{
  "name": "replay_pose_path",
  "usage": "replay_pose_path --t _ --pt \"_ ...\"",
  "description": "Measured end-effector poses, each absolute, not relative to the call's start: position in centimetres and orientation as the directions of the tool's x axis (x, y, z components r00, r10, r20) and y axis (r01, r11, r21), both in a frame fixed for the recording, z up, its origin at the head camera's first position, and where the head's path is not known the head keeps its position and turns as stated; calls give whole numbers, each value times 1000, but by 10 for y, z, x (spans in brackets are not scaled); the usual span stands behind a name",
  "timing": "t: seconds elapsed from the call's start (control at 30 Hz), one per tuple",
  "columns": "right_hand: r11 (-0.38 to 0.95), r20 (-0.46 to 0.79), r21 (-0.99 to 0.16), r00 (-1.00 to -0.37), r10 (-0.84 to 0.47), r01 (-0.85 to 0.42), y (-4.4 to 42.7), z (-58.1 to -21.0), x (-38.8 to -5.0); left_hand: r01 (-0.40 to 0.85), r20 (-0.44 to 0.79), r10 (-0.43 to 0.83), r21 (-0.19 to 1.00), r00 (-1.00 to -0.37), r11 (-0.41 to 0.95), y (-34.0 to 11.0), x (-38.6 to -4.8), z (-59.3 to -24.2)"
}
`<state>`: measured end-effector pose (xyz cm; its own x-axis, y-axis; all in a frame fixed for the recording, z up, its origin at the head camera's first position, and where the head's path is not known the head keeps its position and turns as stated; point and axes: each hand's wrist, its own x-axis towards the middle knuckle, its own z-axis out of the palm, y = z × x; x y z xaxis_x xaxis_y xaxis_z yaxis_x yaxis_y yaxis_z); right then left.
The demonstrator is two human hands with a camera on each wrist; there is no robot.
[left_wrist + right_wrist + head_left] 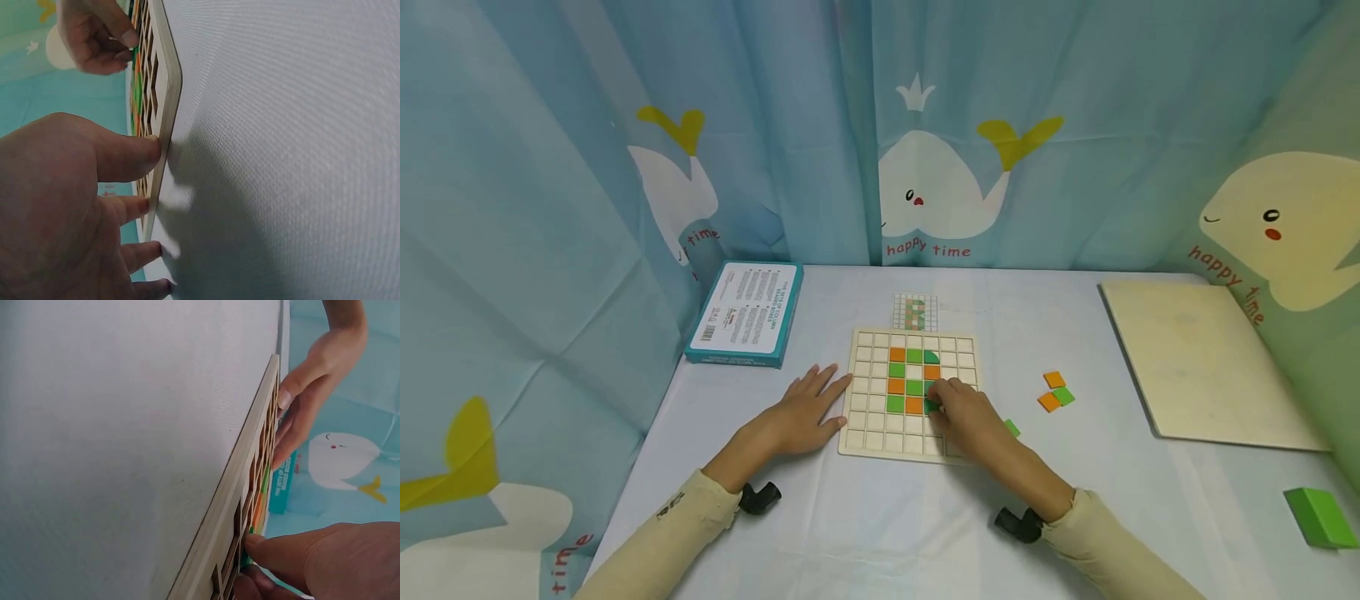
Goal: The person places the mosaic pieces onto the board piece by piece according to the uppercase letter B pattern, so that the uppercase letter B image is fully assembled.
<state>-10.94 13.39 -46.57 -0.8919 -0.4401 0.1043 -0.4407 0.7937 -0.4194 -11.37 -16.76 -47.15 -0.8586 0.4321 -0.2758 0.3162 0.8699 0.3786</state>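
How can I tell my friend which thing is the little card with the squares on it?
On the white table, find the big wooden board with the right hand over it. Look at the board's far edge: the card lies right there. It's like a tiny copy, much smaller than the board, with a paler orange-and-green pattern.

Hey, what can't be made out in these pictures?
Head view: full shapes of the dark green pieces, covered by the right hand.
Head view: part of the green tile, covered by the right forearm.
Head view: fine print on the teal box, too small.
Left wrist view: layout on the grid board, seen nearly edge-on.
Right wrist view: the right hand's lower fingers, cut off by the bottom edge.
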Motion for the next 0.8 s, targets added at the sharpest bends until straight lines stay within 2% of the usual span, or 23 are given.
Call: replay_pose_path --t 0.17,0.33,0.5,0.63,0.8 --pt "795 106 -421 -894 -434 -436 136 -464 -110 318 -274 432 377 -859 870 -168 -114 -472" --pt "783 61 -486 -909 -412 -387 153 -461 -113 327 -268 439 376 -858 867 -169 -114 -474" --pt "827 31 -515 -969 -245 -226 195 -455 -125 327 -268 441 379 -857 866 -169 -114 -475" --pt "892 53 -441 -995 -81 -96 238 -453 -135 317 -277 435 384 -856 867 -169 -114 -472" --pt "926 19 -378 -1000 -14 -20 277 -456 -139 316 -274 437 391 -857 864 -168 -114 -472"
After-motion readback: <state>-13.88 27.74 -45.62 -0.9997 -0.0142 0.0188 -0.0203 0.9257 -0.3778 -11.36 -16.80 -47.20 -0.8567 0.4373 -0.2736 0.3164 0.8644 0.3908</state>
